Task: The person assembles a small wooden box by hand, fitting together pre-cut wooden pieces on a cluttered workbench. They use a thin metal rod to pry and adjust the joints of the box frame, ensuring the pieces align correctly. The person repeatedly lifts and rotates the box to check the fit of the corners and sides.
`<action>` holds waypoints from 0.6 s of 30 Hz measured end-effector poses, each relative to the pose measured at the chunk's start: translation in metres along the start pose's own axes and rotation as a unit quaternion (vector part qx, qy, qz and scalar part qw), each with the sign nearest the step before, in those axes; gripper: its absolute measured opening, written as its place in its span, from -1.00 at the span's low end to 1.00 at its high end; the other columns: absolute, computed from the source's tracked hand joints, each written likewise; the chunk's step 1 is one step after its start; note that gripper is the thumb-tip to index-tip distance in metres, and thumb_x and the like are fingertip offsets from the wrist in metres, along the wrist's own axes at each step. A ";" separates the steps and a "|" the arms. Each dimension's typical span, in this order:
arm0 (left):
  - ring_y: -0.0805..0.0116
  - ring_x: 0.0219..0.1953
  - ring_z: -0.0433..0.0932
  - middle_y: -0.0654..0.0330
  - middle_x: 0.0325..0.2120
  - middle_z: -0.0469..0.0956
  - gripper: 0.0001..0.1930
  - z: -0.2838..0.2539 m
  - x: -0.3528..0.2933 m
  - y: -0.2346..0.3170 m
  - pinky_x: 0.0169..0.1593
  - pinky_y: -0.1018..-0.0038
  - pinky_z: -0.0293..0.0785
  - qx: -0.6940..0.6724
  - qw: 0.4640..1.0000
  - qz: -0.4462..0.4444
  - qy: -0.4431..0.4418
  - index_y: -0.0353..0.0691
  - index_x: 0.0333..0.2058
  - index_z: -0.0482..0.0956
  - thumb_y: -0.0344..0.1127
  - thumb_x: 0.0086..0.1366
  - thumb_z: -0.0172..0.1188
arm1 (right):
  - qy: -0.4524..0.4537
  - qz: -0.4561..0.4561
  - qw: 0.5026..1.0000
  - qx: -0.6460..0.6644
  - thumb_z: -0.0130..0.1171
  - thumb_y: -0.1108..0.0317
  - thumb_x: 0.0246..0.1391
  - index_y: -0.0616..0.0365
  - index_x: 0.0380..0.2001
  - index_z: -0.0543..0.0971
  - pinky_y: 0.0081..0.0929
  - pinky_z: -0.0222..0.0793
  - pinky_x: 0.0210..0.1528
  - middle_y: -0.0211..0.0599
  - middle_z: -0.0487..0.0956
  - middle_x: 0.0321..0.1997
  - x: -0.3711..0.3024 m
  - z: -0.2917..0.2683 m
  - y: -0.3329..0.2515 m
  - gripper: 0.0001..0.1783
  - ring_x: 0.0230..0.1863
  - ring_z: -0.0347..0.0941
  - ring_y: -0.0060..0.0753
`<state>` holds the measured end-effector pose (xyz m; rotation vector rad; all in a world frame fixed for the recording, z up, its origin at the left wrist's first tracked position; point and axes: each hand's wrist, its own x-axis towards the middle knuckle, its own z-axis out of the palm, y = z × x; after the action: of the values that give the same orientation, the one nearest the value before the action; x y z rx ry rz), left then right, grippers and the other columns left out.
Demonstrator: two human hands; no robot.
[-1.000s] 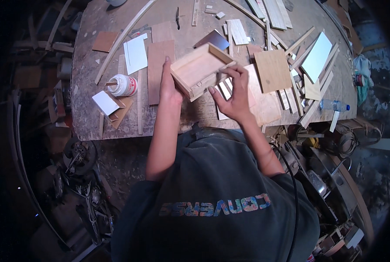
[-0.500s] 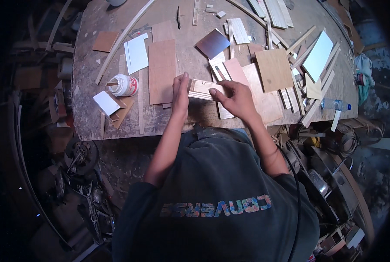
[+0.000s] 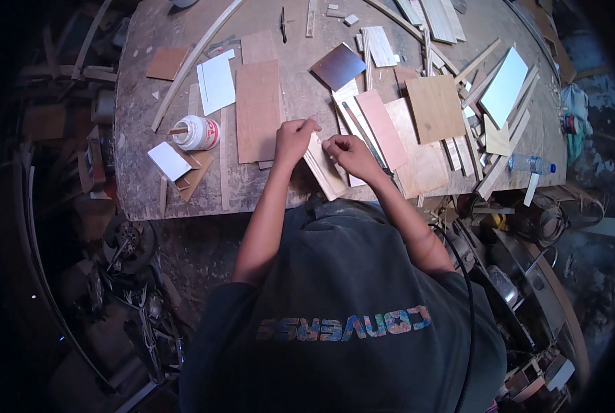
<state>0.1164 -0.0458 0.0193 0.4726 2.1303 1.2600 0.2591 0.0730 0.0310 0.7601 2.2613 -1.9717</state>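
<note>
A small pale wooden piece (image 3: 323, 173) with layered, stepped edges is held over the front of the workbench, tilted so its near end points at me. My left hand (image 3: 294, 144) is closed round its far left end. Curled fingers of my right hand (image 3: 352, 157) rest at its upper right side in a pinch; whether anything small is between them is hidden. Just to the right lie a slotted pale strip (image 3: 360, 125) and a pinkish board (image 3: 380, 129). A long brown panel (image 3: 257, 110) lies left of my hands.
An open white glue bottle (image 3: 199, 133) with a stick in it stands at left, behind a small white-topped block (image 3: 168, 161). Square boards (image 3: 434, 109), several wooden strips and a plastic bottle (image 3: 531, 164) cover the right side. The workbench edge (image 3: 238, 212) runs close before me.
The wooden piece has turned from lying crosswise to pointing toward me. My left hand has shifted to its far end, and my right hand has let go of its right end and curled its fingers.
</note>
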 end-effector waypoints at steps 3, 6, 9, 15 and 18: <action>0.44 -0.43 0.62 0.10 -0.51 0.70 -0.56 0.012 0.007 -0.002 -0.26 0.45 0.50 0.051 0.998 0.022 -0.011 -0.34 -0.36 0.75 -0.02 0.40 0.18 | -0.030 0.040 0.995 0.083 0.17 0.22 0.30 0.33 -0.29 0.66 -0.46 0.48 -0.31 -0.30 0.63 -0.46 0.008 0.001 0.004 -0.68 -0.42 0.56 -0.53; 0.39 -0.40 0.67 0.05 -0.48 0.72 -0.55 0.020 0.012 -0.008 -0.23 0.45 0.53 0.034 0.998 -0.007 0.045 -0.35 -0.37 0.74 -0.02 0.42 0.16 | -0.032 0.045 0.994 0.098 0.17 0.24 0.30 0.34 -0.27 0.67 -0.51 0.50 -0.29 -0.33 0.64 -0.42 0.013 0.004 0.011 -0.69 -0.40 0.58 -0.54; 0.33 -0.39 0.70 0.05 -0.49 0.72 -0.54 0.033 0.019 -0.012 -0.21 0.42 0.55 -0.004 0.995 -0.004 0.096 -0.36 -0.38 0.72 -0.02 0.43 0.13 | -0.021 0.043 0.995 0.091 0.19 0.23 0.29 0.32 -0.25 0.68 -0.51 0.50 -0.31 -0.32 0.65 -0.42 0.017 0.006 0.019 -0.69 -0.42 0.59 -0.55; 0.33 -0.39 0.70 0.03 -0.49 0.71 -0.52 0.044 0.035 -0.021 -0.22 0.41 0.56 -0.007 0.996 -0.011 0.085 -0.40 -0.36 0.69 -0.02 0.45 0.11 | -0.007 0.089 0.994 0.060 0.20 0.24 0.24 0.32 -0.30 0.70 -0.51 0.49 -0.37 -0.29 0.69 -0.43 0.024 -0.009 0.011 -0.70 -0.46 0.61 -0.52; 0.33 -0.39 0.70 0.03 -0.49 0.71 -0.53 0.047 0.040 -0.018 -0.25 0.40 0.56 0.020 0.997 -0.027 0.076 -0.41 -0.38 0.68 -0.03 0.44 0.13 | -0.024 0.069 0.997 0.012 0.18 0.22 0.32 0.29 -0.25 0.69 -0.55 0.49 -0.37 -0.38 0.66 -0.42 0.036 -0.009 0.029 -0.70 -0.42 0.60 -0.60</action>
<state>0.1178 -0.0008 -0.0261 0.3422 2.2827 1.2597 0.2409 0.0950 -0.0061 0.8391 2.1004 -1.9374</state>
